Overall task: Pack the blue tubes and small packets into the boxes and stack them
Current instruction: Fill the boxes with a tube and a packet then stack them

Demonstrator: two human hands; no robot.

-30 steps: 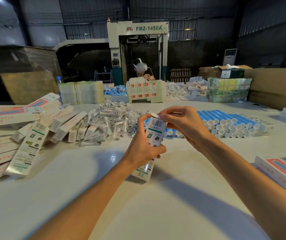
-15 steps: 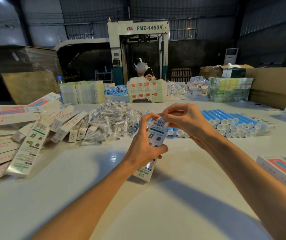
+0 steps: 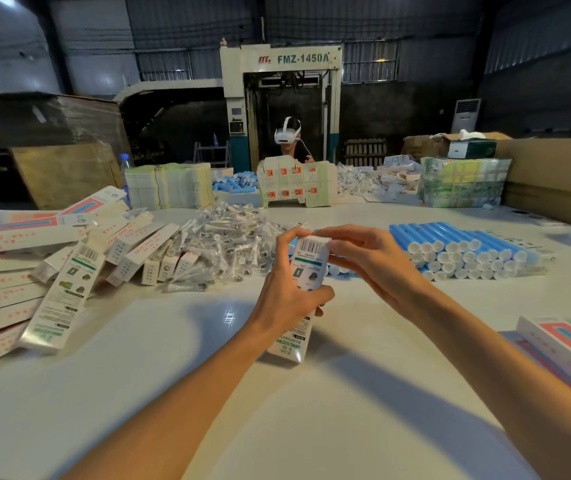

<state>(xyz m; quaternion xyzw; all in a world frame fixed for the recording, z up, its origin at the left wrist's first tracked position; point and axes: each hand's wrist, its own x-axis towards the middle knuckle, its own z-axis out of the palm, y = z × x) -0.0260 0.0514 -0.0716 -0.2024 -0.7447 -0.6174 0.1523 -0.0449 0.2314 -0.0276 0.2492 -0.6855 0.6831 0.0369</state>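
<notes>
"FMZ-1450A" on the machine [image 3: 303,58], barcode on the held box [image 3: 306,271]

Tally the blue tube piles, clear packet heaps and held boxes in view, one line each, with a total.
Blue tube piles: 2, near right and far centre
Clear packet heaps: 2, near centre and far right
Held box: 1
Total: 5

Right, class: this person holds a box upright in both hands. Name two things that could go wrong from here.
1. The left hand grips the middle of the box while the right hand pinches its top end; a hard push there could crease the flap.
2. The blue tubes lie stacked just behind the right hand; a knock might set them rolling.
</notes>
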